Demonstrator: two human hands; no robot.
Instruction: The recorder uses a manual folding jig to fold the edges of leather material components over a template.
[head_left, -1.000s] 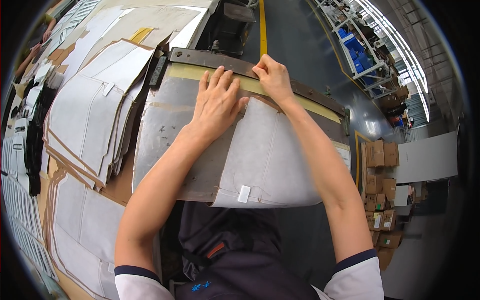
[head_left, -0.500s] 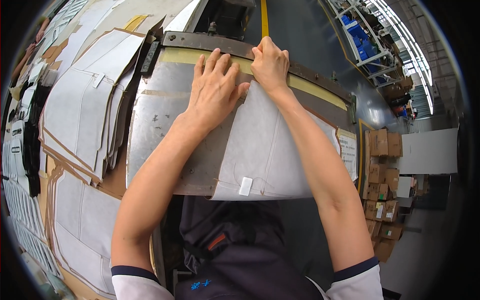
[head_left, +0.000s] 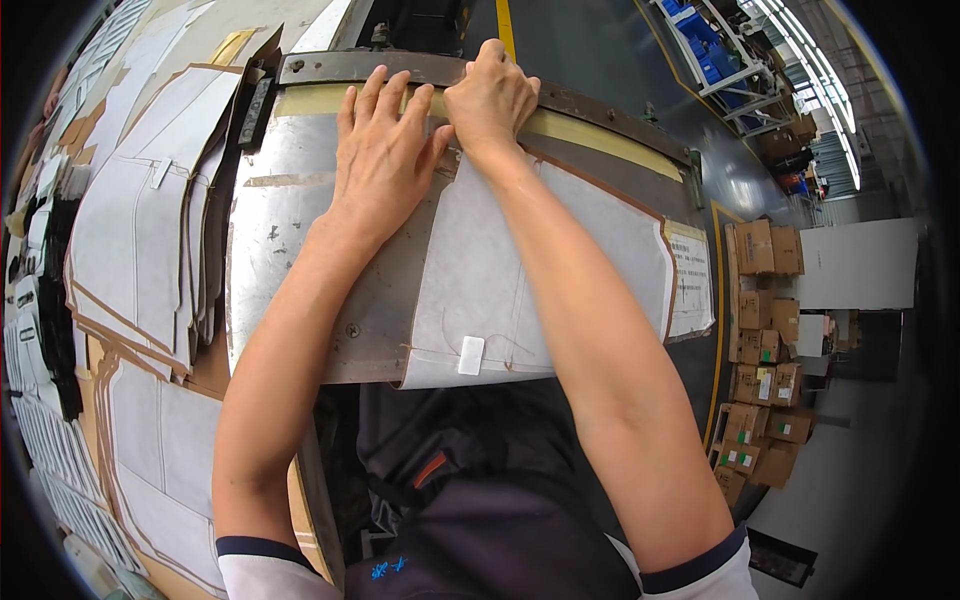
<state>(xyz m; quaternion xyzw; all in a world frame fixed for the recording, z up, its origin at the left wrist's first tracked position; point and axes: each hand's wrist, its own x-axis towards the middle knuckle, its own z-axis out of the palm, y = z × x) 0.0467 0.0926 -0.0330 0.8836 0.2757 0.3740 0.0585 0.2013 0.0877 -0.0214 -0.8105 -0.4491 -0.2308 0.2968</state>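
Observation:
My left hand (head_left: 385,150) lies palm down, fingers spread, over the yellow strip and metal plate (head_left: 275,260) of a bench fixture, just below a dark metal bar (head_left: 337,68). Beside it, my right hand (head_left: 487,100) is curled with knuckles raised at that bar and the top corner of a pale grey panel (head_left: 465,270) with brown edges; what its fingertips hold is hidden. The panel lies on the plate between and under my forearms, with thin threads and a small white tab (head_left: 472,355) near its near edge.
Stacks of similar panels (head_left: 140,230) fill the table at left, with black and white pieces farther left. A white rack with blue bins (head_left: 715,60) stands beyond a yellow-lined aisle (head_left: 600,60). Cardboard boxes (head_left: 755,325) are piled at right. Part of a person (head_left: 22,140) shows at the far upper left.
My right hand has curled further, knuckles higher at the bar. My left hand stays spread. The fixture and both hands sit higher and further left in view, and more of the panel shows at right.

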